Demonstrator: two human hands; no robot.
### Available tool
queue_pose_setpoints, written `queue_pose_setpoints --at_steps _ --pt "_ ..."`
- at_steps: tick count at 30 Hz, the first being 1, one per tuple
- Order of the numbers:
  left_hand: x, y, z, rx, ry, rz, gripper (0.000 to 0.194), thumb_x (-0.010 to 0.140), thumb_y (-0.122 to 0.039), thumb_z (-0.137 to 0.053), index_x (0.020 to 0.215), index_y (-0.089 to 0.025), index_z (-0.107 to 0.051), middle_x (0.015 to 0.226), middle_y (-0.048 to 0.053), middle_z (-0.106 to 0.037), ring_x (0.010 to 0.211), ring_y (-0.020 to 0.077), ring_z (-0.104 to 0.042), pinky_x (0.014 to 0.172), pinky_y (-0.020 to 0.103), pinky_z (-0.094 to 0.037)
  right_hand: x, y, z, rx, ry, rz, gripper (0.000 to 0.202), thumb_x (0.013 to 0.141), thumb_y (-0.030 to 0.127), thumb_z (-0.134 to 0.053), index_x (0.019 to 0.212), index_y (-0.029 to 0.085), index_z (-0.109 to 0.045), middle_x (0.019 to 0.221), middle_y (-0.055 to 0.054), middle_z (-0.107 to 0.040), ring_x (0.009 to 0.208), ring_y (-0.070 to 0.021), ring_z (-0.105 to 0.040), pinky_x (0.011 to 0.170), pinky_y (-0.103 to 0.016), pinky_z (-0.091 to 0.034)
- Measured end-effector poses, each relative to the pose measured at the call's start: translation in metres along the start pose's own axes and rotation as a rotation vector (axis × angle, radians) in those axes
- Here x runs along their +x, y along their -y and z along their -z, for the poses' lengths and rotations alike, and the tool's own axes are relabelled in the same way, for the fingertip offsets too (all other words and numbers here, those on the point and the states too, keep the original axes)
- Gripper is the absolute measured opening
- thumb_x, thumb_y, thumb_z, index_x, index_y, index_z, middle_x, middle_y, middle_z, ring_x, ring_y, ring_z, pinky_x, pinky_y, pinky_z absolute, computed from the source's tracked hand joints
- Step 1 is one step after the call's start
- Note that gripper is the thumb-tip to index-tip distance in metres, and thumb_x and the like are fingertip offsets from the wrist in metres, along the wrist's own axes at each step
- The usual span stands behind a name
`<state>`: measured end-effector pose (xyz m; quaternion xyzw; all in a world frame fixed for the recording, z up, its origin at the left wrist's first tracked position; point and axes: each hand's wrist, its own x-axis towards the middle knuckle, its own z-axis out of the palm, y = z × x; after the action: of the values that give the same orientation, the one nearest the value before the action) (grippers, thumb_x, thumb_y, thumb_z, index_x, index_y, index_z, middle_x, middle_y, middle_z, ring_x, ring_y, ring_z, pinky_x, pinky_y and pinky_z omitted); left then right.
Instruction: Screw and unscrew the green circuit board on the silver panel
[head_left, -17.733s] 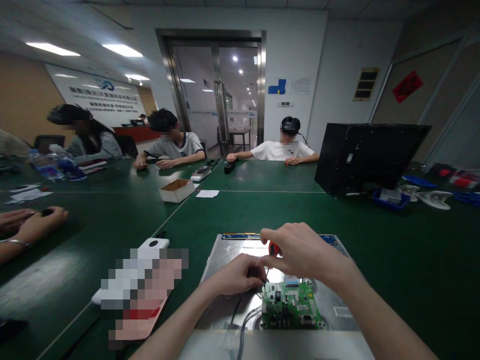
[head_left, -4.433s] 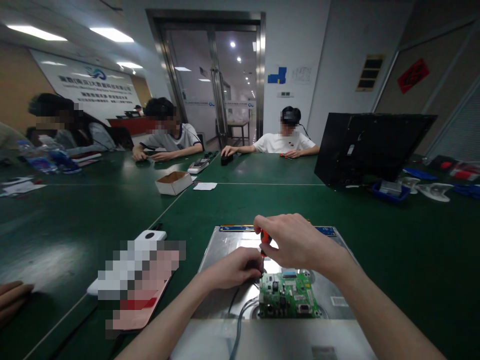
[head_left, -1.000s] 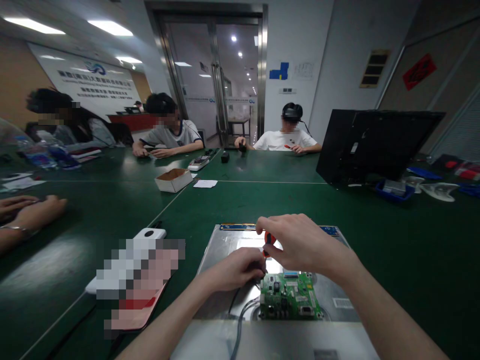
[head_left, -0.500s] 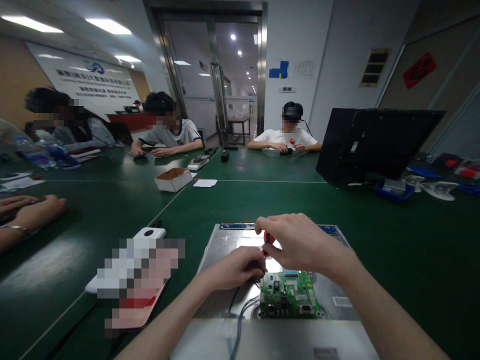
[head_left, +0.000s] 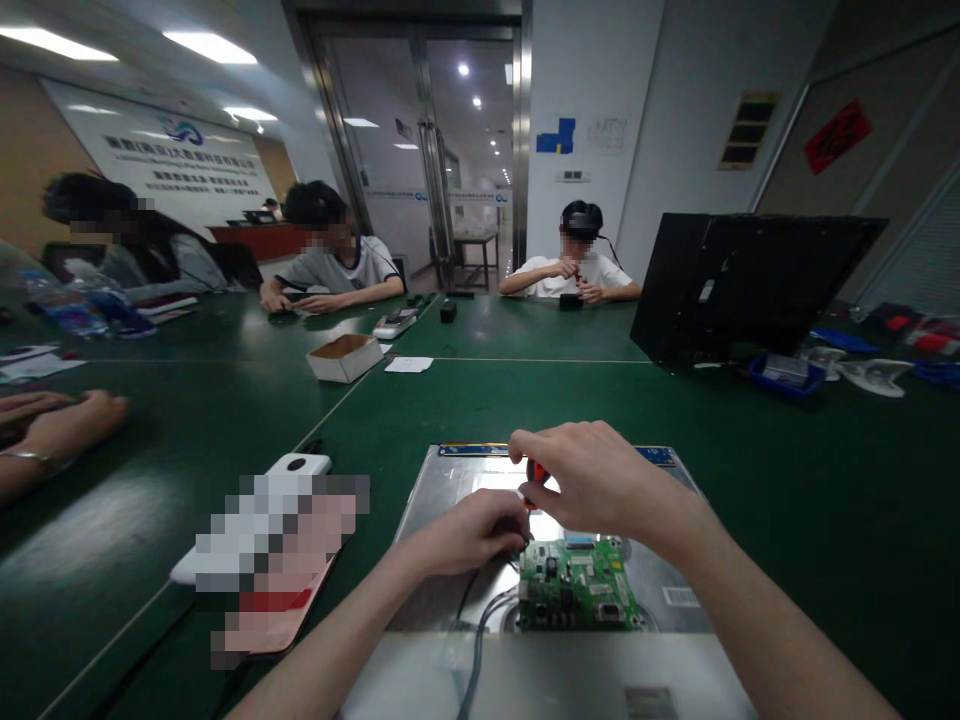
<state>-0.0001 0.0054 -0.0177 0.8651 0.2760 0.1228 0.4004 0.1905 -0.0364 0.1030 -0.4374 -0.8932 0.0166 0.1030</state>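
My right hand [head_left: 592,475] grips a screwdriver [head_left: 535,472] by its red and black handle, which stands roughly upright. Its tip is hidden behind my left hand [head_left: 480,528]. The left fingers are pinched together low beside the shaft; what they hold I cannot make out. Both hands are over a silvery metal panel [head_left: 427,500], near the upper left corner of a green circuit board [head_left: 574,585] mounted on it. Grey cables [head_left: 477,655] run from the board's left side toward me. A narrow blue circuit strip [head_left: 472,450] lines the panel's far edge.
Left of the panel lie a white device [head_left: 255,520] and a pink one [head_left: 300,570], both partly blurred. Farther off stand an open box [head_left: 345,358] and a black monitor [head_left: 750,290]. A blue tray [head_left: 786,375] is beside it. Other people sit around the green table [head_left: 480,400].
The screwdriver handle has turned slightly in my right hand, while my left hand stays nearly in place. Across the table, a person has raised a hand above the other.
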Motion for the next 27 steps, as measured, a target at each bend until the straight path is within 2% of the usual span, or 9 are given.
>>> queue_pose_setpoints --at_steps 4,6,13,17,20,23,27 --pt "-0.0009 -0.0023 -0.0002 0.004 0.001 0.017 0.013 0.081 -0.006 -0.054 0.086 -0.016 -0.061 0.082 0.001 -0.064 0.078 0.0176 -0.059 0.07 0.028 -0.045 0.0017 0.0002 -0.0016 -0.042 -0.032 -0.006 0.011 0.085 0.026 -0.057 0.095 0.022 -0.057 0.082 -0.002 -0.071 0.069 -0.0172 -0.062 0.052 -0.027 -0.021" --pt "-0.0013 -0.0019 -0.0009 -0.006 -0.004 0.016 0.014 0.081 -0.006 -0.055 0.087 -0.016 -0.061 0.085 0.002 -0.064 0.079 0.0179 -0.059 0.072 0.029 -0.046 0.0021 0.0008 -0.0019 -0.033 -0.029 -0.017 0.011 0.084 0.024 -0.056 0.095 0.021 -0.056 0.081 -0.002 -0.07 0.068 -0.0165 -0.062 0.051 -0.027 -0.021" --pt "-0.0005 0.0005 -0.0009 -0.068 -0.02 -0.012 0.013 0.08 -0.006 -0.055 0.086 -0.017 -0.058 0.081 0.0 -0.063 0.075 0.0161 -0.058 0.069 0.027 -0.047 -0.0011 0.0032 0.0029 0.072 0.008 0.051 0.027 0.081 0.017 -0.057 0.108 0.02 -0.052 0.09 -0.002 -0.071 0.074 -0.0169 -0.063 0.053 -0.027 -0.027" --pt "-0.0004 -0.0027 0.0005 -0.055 0.001 -0.008 0.014 0.081 -0.006 -0.056 0.089 -0.017 -0.06 0.085 0.001 -0.064 0.077 0.0161 -0.058 0.071 0.028 -0.047 0.0008 0.0025 0.0017 -0.007 0.004 0.002 0.013 0.085 0.028 -0.06 0.096 0.022 -0.056 0.086 -0.002 -0.071 0.071 -0.0168 -0.062 0.051 -0.027 -0.023" --pt "-0.0008 -0.0033 0.0006 -0.017 -0.004 0.001 0.011 0.083 -0.008 -0.055 0.088 -0.017 -0.061 0.086 0.002 -0.064 0.079 0.0171 -0.058 0.072 0.028 -0.046 0.0027 0.0023 -0.001 -0.065 -0.015 -0.026 0.011 0.088 0.033 -0.057 0.09 0.022 -0.057 0.078 -0.001 -0.069 0.065 -0.0151 -0.06 0.05 -0.027 -0.019" --pt "-0.0009 -0.0014 0.0003 -0.008 0.013 -0.013 0.013 0.083 -0.008 -0.055 0.09 -0.017 -0.059 0.088 0.002 -0.064 0.081 0.0181 -0.058 0.073 0.029 -0.047 0.0023 0.0025 -0.0013 -0.03 -0.012 -0.014 0.007 0.086 0.026 -0.057 0.092 0.022 -0.057 0.078 -0.001 -0.069 0.063 -0.0139 -0.058 0.05 -0.027 -0.019" --pt "-0.0009 0.0014 -0.0001 0.008 0.027 -0.028 0.015 0.084 -0.009 -0.054 0.096 -0.017 -0.059 0.094 0.004 -0.065 0.086 0.0194 -0.058 0.077 0.031 -0.046 0.0006 0.0025 0.0006 0.042 0.001 -0.003 0.018 0.081 0.019 -0.058 0.099 0.021 -0.057 0.086 -0.002 -0.071 0.07 -0.0155 -0.06 0.052 -0.026 -0.022"
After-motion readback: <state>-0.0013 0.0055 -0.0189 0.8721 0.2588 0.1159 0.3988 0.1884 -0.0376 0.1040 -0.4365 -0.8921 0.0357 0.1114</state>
